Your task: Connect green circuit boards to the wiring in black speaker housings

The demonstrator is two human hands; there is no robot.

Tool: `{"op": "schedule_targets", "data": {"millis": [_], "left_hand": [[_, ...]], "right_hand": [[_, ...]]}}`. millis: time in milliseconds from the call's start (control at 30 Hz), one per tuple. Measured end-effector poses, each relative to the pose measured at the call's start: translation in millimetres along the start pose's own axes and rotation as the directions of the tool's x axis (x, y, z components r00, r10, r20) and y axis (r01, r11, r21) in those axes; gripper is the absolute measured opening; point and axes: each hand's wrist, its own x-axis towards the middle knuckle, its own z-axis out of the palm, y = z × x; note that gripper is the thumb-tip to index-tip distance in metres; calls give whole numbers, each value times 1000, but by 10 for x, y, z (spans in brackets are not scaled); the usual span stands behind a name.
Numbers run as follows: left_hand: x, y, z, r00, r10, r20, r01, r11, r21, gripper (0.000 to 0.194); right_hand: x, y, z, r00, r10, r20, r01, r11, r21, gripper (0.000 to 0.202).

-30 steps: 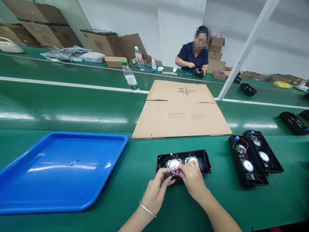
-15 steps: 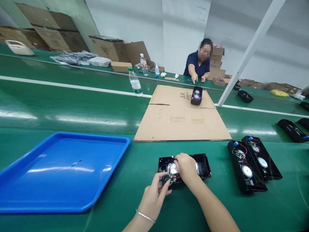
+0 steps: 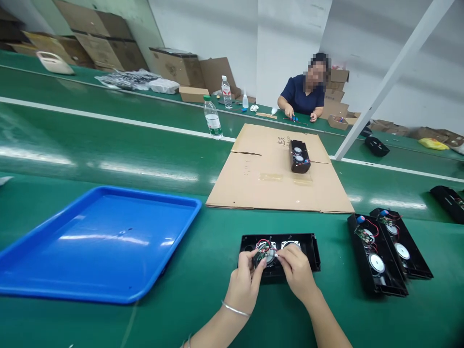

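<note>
A black speaker housing (image 3: 311,249) lies lengthwise in front of me, its inside facing up with two round speakers in it. My left hand (image 3: 242,285), with a silvery bangle at the wrist, pinches a small circuit board (image 3: 261,252) over the left speaker. Red wires loop above that board. Between the fingertips of my right hand (image 3: 300,273) is a small white wire plug (image 3: 276,255), close to the board's right edge. Whether plug and board touch, I cannot tell. The right speaker (image 3: 290,244) is partly covered by my right hand.
A blue tray (image 3: 108,237) sits at left. Two more housings (image 3: 377,263) with wired boards lie at right. Ahead, a cardboard sheet (image 3: 250,169) carries another housing (image 3: 299,157). A water bottle (image 3: 212,118) stands beyond. A co-worker (image 3: 304,94) sits across, handling small parts.
My right hand has come down toward the board with the white plug. The housing on the cardboard has slid nearer to me, and the co-worker's hand has drawn back from it.
</note>
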Motion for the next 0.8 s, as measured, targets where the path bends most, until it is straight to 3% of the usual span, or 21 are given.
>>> {"op": "schedule_targets", "data": {"millis": [300, 600, 800], "left_hand": [[16, -20, -48, 994, 89, 59, -97, 983, 156, 33], [67, -37, -100, 961, 210, 182, -248, 944, 219, 20], [103, -82, -151, 928, 275, 253, -331, 918, 219, 21]], "right_hand": [[-11, 22, 80, 998, -66, 18, 68, 982, -175, 33], [1, 7, 96, 984, -164, 62, 175, 942, -286, 40], [-36, 12, 102, 993, -113, 19, 114, 959, -259, 39]]}}
